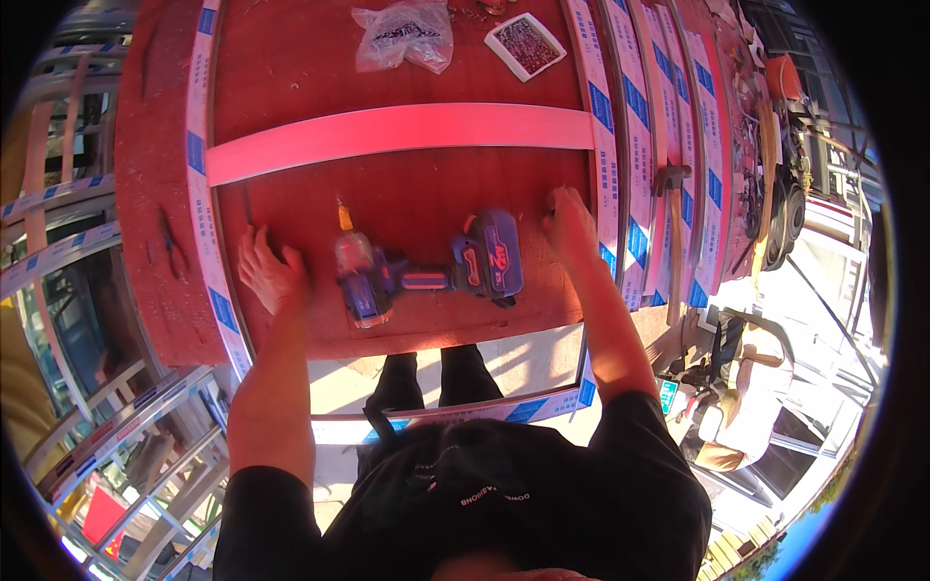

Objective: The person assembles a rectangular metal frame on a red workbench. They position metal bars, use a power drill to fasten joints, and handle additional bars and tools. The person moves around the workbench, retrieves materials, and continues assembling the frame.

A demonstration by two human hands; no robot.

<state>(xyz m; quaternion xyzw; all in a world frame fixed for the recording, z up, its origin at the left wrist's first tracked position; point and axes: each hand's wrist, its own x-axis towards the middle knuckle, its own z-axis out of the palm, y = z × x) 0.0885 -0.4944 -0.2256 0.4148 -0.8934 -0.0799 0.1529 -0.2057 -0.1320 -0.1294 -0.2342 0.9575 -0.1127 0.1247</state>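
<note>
A cordless drill driver [429, 279] with a yellow-collared bit lies on its side on the red board tabletop [436, 330], between my two hands. My left hand [270, 269] rests beside the left rail of a metal frame [225, 312], fingers spread and nothing seen in them. Near the right rail [601, 109] is my right hand [572, 224], its fingers curled; whether something small is inside them is hidden. Across the frame, beyond the drill, runs a flat crossbar [407, 129]. The frame's near rail [472, 415] hangs past the table edge, close to my body.
Beyond the crossbar lie a clear plastic bag of fasteners [407, 35] and a white tray of screws [526, 46]. Pliers [171, 243] are at left. A hammer [674, 240] lies across film-wrapped profiles [639, 218] at right. A parked scooter [745, 385] stands lower right.
</note>
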